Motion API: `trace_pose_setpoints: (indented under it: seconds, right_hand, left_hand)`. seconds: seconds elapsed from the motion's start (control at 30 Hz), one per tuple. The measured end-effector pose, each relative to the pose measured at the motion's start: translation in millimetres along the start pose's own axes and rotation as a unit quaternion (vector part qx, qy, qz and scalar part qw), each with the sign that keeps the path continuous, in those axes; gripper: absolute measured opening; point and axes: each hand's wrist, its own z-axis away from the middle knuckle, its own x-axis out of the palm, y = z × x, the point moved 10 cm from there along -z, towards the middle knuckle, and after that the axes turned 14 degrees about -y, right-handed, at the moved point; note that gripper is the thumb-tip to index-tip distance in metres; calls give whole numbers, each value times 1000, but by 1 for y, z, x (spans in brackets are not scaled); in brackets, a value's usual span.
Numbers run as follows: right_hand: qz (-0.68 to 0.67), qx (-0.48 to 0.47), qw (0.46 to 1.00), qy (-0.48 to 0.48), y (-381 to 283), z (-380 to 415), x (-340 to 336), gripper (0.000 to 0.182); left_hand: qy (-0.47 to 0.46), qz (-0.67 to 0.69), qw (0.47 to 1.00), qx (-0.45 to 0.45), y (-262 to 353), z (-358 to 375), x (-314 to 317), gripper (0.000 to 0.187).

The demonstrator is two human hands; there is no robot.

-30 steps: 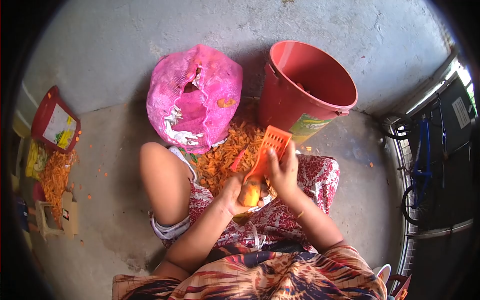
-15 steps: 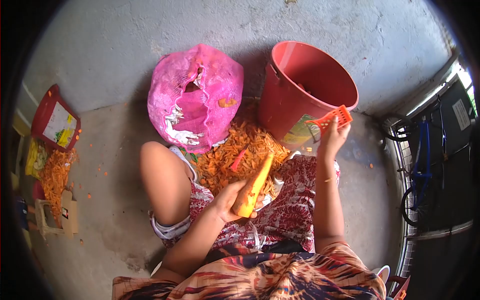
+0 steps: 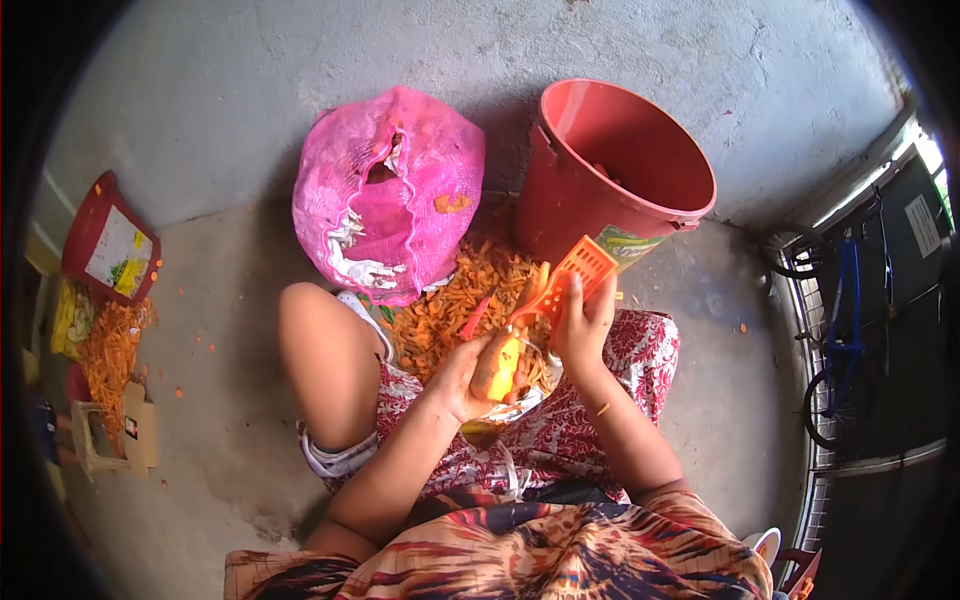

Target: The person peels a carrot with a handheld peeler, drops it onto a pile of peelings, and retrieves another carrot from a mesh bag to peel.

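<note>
My left hand [image 3: 456, 384] is wrapped round a partly peeled carrot [image 3: 497, 374], bright yellow-orange with darker patches of skin. In my right hand [image 3: 583, 335] is an orange plastic peeler [image 3: 588, 262] with a slotted, perforated body. Its lower end lies against the carrot's upper part, and the exact contact is partly hidden. Beneath both hands, a heap of orange peelings [image 3: 425, 330] spreads between my legs. A small red strip-like object [image 3: 477, 317] lies on the heap.
A pink mesh sack [image 3: 450, 235] stands beyond the heap, beside a tall red bucket [image 3: 560, 215]. At far left, a tipped red container [image 3: 85, 235] sits near more orange scraps [image 3: 112, 345]. A blue bicycle [image 3: 848, 330] stands at right, by the wall [image 3: 400, 45].
My right hand has swung down and left with the peeler, from beside the bucket to the carrot. The carrot in my left hand is now partly covered by the peeler.
</note>
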Motion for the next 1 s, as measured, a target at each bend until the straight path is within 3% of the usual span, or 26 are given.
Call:
trace_pose_setpoints:
  seconds: [0.07, 0.13, 0.2, 0.37, 0.47, 0.53, 0.6, 0.67, 0.7, 0.8, 0.83, 0.9, 1.0]
  right_hand:
    - [16, -29, 998, 46, 1, -4, -14, 23]
    - [-23, 10, 996, 81, -5, -13, -27, 22]
    - [-37, -6, 997, 71, 5, -20, -35, 22]
    - [-83, 23, 994, -70, -33, 3, 15, 21]
    - [-40, -15, 988, -151, -38, 24, 42, 21]
    - [-147, 51, 974, -163, -38, 31, 52, 20]
    - [-134, 42, 977, -159, -39, 32, 53, 20]
    - [-109, 34, 981, -154, -37, 31, 51, 20]
    - [-80, 31, 986, -143, -35, 29, 48, 20]
    - [37, -3, 995, -93, -29, 10, 28, 19]
    - [80, -3, 995, -56, -18, -3, 11, 19]
    - [53, 86, 994, 31, 8, -26, -24, 17]
    - [55, 47, 989, 125, 36, -44, -67, 18]
  left_hand:
    - [-10, -1, 1000, -10, -3, 0, 4, 33]
    - [-11, -23, 999, -26, -8, 3, 9, 33]
    - [-5, 9, 1000, -29, -13, 4, 4, 33]
    - [-48, 3, 999, 6, -7, 1, 8, 30]
    - [-6, -7, 999, 48, 4, -3, 13, 33]
    - [-26, 48, 998, 39, 2, -4, 16, 33]
    - [-59, 69, 995, 32, 0, -5, 18, 33]
    - [-34, 16, 999, 39, 3, -3, 18, 32]
    - [-22, -12, 999, 43, 4, -2, 18, 31]
    - [-97, -23, 995, 19, -1, -2, 26, 30]
    - [-60, 33, 997, -26, -12, 1, 24, 32]
    - [-61, 16, 997, -39, -17, 5, 20, 33]
    - [-35, 2, 999, -37, -20, 7, 10, 36]
